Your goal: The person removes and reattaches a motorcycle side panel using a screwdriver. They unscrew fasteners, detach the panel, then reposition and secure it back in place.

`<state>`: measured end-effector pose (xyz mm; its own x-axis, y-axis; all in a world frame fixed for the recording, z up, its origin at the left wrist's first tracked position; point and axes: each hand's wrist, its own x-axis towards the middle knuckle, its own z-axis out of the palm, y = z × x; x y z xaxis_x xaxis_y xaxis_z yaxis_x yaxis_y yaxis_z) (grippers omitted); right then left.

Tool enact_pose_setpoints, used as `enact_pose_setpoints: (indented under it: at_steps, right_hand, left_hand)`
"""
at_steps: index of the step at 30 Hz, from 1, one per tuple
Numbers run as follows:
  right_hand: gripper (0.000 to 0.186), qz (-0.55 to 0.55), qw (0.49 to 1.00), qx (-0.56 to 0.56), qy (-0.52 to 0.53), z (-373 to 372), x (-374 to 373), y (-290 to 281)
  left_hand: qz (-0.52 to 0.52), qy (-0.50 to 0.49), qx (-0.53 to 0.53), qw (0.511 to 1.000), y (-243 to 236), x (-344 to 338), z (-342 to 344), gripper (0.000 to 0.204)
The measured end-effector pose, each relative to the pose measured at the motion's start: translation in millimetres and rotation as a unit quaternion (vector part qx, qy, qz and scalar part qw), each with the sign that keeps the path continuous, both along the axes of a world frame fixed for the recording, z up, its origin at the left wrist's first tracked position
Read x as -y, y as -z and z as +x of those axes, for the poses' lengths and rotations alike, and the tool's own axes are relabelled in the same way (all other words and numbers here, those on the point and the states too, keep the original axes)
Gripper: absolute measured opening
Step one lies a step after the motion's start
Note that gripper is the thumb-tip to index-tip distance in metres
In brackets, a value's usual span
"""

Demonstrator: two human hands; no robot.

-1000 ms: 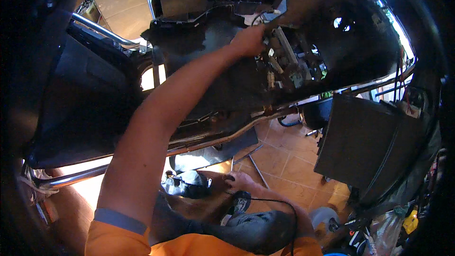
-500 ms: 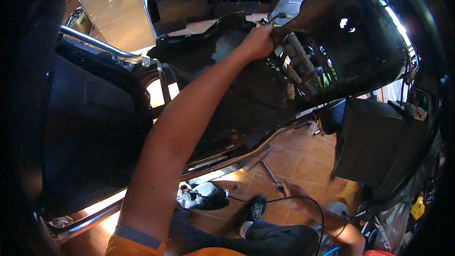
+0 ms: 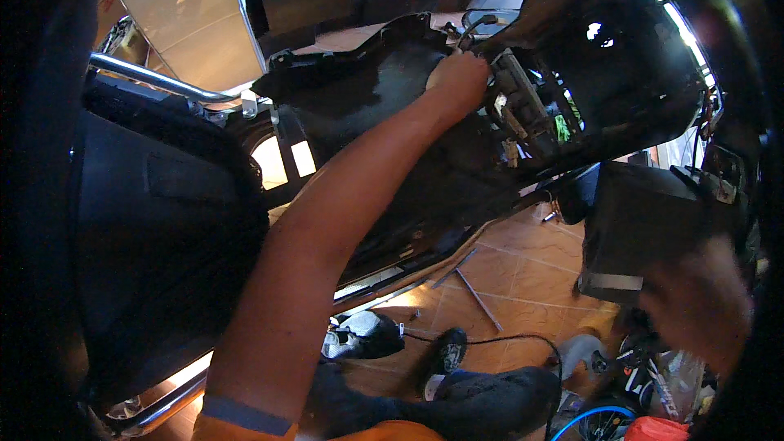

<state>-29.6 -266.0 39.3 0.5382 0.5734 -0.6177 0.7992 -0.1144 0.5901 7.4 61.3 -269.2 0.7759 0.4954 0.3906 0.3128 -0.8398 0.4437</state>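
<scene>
My left hand (image 3: pixel 459 82) reaches forward across a large black moulded panel (image 3: pixel 351 110). Its fingers are closed at the panel's far edge, around a dark cable (image 3: pixel 467 31) that curves up from them. Just right of this hand, a metal bracket (image 3: pixel 523 86) with loose wires sits in an opening between the panel and a deep black shell (image 3: pixel 629 65). My right hand (image 3: pixel 694 298) is at the right, beside a dark box-shaped piece (image 3: pixel 645 220). Motion smears its fingers, so what it holds, if anything, does not show. On the tiled floor lies a thin metal rod (image 3: pixel 479 300).
A chrome tube (image 3: pixel 163 75) runs along the left, above another black panel (image 3: pixel 163 220). A black cord (image 3: pixel 506 338) crosses the floor by my legs (image 3: pixel 490 400). Clutter with a red item (image 3: pixel 657 429) and a blue hoop (image 3: pixel 592 415) fills the lower right.
My right hand has moved from beside the rod's near end to the right, up by the dark box-shaped piece. My left hand has shifted slightly down and stays closed.
</scene>
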Motion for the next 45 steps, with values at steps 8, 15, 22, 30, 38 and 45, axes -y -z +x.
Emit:
enact_pose_setpoints:
  at_steps: [8, 15, 22, 30, 38, 45]
  right_hand:
    - [0.023, 0.322, 0.901, -0.045, -0.288, 61.8, -196.6, 46.1]
    - [0.021, 0.222, 0.921, 0.043, -0.318, 82.0, -257.2, 80.1]
    - [0.019, 0.177, 0.913, 0.008, -0.369, 75.4, -276.2, 87.7]
    - [0.022, 0.167, 0.903, -0.002, -0.397, 83.8, -293.8, 98.5]
    - [0.024, 0.268, 0.914, -0.045, -0.301, 149.2, -246.9, 93.5]
    - [0.027, 0.238, 0.922, -0.058, -0.3, 125.3, -256.6, 82.8]
  left_hand:
    - [0.126, -0.03, -0.077, 0.989, 1.0, 6.3, -3.2, 0.023]
    - [0.065, -0.041, -0.1, 0.992, -3.3, 6.2, -0.3, 0.023]
    - [0.028, -0.054, -0.068, 0.996, -6.2, 10.4, -3.5, 0.019]
    - [0.034, -0.059, -0.055, 0.996, -5.5, 10.8, -2.8, 0.022]
    - [-0.011, -0.031, -0.084, 0.996, -10.1, 8.9, -2.5, 0.022]
    - [-0.027, -0.043, -0.003, 0.999, -4.5, 6.9, -0.6, 0.029]
